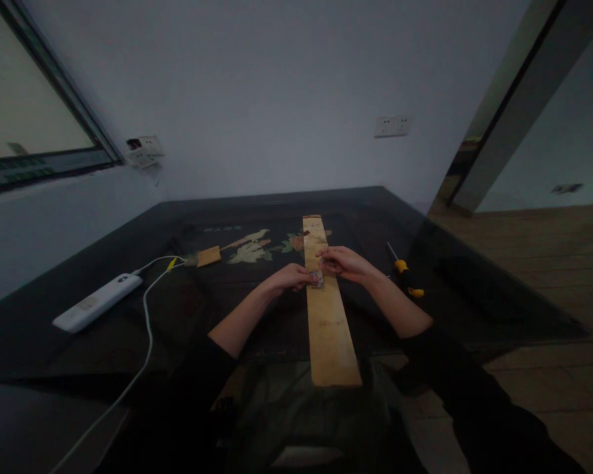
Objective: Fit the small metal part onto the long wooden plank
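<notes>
A long wooden board (329, 322) lies lengthwise on the dark table, its near end sticking out past the table's edge. On its middle rests a small metal plate (317, 280), silvery and patterned, its exact kind too small to tell. From the left, my left hand (290, 278) holds this plate against the wood with closed fingers and thumb. My right hand (343, 262) is over the board just beyond the plate, its fingertips pinched together; what they hold is too small to make out. To the right of that hand lies a screwdriver (406, 276) with a yellow and black handle.
A white power strip (99, 301) lies on the table's left side, with a white cable (148, 322) running off the near edge. A small wooden block (209, 256) sits near the painted flowers (250, 252). Behind the table (277, 203) rises a wall with a socket (393, 126).
</notes>
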`<state>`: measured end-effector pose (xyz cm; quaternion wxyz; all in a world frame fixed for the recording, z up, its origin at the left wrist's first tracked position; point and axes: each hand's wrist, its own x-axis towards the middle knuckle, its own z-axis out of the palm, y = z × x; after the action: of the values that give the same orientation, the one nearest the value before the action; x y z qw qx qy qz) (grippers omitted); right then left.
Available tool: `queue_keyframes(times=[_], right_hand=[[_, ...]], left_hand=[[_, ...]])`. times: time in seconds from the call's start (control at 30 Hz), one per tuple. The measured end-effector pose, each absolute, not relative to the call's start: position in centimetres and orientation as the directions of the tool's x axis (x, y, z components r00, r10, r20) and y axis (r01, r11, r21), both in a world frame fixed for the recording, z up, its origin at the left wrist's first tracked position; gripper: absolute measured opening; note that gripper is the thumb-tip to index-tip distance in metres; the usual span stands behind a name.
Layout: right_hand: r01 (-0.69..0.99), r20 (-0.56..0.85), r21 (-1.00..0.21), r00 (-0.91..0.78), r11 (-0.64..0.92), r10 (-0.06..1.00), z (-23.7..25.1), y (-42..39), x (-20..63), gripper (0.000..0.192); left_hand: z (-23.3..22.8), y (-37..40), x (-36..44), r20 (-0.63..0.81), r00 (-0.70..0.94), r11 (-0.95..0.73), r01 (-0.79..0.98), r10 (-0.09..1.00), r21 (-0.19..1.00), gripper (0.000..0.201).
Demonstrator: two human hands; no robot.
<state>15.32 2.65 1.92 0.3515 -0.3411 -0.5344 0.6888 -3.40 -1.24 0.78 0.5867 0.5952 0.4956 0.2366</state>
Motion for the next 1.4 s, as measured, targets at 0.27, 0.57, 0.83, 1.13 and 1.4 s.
queue_keyframes(times=[0.27,0.57,0.83,1.13,1.4], right_hand=[[-0.075,-0.119,-0.976,-0.597,-0.203,0.793,1.5,2.7,15.5,0.015],[-0.087,-0.050,-0.989,-0.575,-0.122,0.817,1.6,2.8,15.7,0.019],[-0.105,-0.105,-0.968,-0.651,-0.226,0.752,1.4,2.7,15.7,0.027],[-0.012,-0.134,-0.982,-0.653,-0.188,0.746,1.6,2.1,15.5,0.023],[0.281,0.046,-0.914,-0.646,0.293,0.762,2.5,1.6,15.6,0.041]], left_hand=[[0.9,-1.3,-3.3,-0.313,0.377,0.205,0.299,0.872,0.932,0.041],[1.0,-1.3,-3.2,-0.333,0.359,0.222,0.315,0.872,0.923,0.042],[1.2,-1.5,-3.2,-0.316,0.386,0.198,0.315,0.867,0.928,0.043],[0.3,-0.9,-3.6,-0.308,0.389,0.195,0.304,0.869,0.933,0.043],[0.7,-1.1,-3.4,-0.317,0.377,0.208,0.301,0.870,0.931,0.032]])
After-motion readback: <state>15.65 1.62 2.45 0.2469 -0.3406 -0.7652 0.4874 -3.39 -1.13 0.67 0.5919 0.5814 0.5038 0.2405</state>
